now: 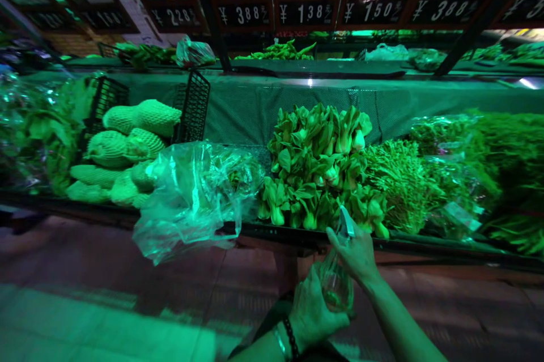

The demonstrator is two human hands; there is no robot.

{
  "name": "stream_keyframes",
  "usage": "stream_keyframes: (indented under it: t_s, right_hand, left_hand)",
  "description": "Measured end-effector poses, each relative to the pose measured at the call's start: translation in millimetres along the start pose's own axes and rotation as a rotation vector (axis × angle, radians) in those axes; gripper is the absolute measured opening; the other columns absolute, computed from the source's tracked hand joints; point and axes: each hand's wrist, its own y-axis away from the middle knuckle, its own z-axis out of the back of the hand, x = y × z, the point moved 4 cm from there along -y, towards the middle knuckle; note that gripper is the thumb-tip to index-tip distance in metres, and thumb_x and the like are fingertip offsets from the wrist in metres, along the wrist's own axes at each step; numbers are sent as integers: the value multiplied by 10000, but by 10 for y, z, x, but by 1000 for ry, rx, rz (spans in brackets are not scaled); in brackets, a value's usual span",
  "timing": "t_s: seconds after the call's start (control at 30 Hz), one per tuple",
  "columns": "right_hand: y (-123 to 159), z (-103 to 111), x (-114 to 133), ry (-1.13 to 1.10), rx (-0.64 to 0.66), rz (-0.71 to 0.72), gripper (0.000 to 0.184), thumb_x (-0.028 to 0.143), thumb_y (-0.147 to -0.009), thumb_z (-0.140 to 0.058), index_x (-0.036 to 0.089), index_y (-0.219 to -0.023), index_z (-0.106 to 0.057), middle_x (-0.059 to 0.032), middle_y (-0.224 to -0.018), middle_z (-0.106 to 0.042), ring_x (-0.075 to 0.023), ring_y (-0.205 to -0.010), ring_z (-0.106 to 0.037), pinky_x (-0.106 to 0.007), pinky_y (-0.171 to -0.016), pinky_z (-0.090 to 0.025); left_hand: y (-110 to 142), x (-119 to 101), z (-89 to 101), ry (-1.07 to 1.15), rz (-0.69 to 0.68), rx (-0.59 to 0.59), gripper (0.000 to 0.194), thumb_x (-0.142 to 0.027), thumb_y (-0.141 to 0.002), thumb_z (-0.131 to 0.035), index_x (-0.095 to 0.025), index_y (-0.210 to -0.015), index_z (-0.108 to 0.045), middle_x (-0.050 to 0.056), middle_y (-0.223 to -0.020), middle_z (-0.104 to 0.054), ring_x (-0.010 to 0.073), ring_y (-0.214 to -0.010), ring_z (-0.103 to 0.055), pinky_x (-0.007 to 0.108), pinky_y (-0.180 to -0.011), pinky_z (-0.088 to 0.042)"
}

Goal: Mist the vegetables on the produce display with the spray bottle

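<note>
A clear spray bottle (338, 288) with a pale spray head is held just in front of the vegetable shelf, tilted. My right hand (357, 251) is closed around its neck, just below the spray head. My left hand (310, 308), with a dark beaded bracelet and a light bangle on the wrist, supports the bottle's body from the left and below. Some of the left fingers are hidden behind the bottle. Directly beyond the hands, bunches of bok choy (318, 152) are stacked in rows, with the nearest row at the shelf's front edge.
A clear plastic bag (191, 192) of greens overhangs the shelf edge on the left. Beside it, foam-netted produce (140, 118) lies between black crates (195, 107). Leafy greens (395, 181) fill the right side. Price signs (312, 13) hang above an upper shelf.
</note>
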Motion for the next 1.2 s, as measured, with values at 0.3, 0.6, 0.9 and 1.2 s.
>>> stream_keyframes:
  t_s: [0.3,0.6,0.9,1.2]
  right_hand:
    - [232,-481,287,-85,104,64,508,525,-961,-679,165,-1318,-715,-47,-900,-756,-259,-805,-745,-359,-761,-566]
    - [276,-1048,718,3,201,165,136,381,-936,-709,250,-939,-675,-25,-791,-738,-238,-765,-739,-307,-704,-484]
    - [-28,-1073,1007,-57,212,223,173,407,-946,-663,255,-891,-602,-7,-789,-703,-211,-722,-694,-306,-694,-471]
    - [-696,-644,1098,-172,11,108,349,571,-963,-728,237,-1048,-676,5,-864,-711,-186,-715,-653,-314,-715,-536]
  left_hand:
    - [357,370,156,8,74,-128,855,-338,-616,-973,-276,-1382,-598,67,-1268,-786,360,-1151,-805,524,-989,-663]
    - [591,729,397,46,172,-274,747,-398,-701,-924,-268,-1319,-525,82,-1214,-818,333,-1062,-830,466,-903,-670]
    - [264,720,581,109,105,-275,821,-440,-665,-926,-301,-1356,-504,79,-1236,-811,366,-1118,-828,516,-949,-691]
    - [-476,86,1108,26,-63,-96,917,-405,-601,-982,-312,-1419,-580,95,-1422,-754,426,-1268,-777,608,-1045,-685]
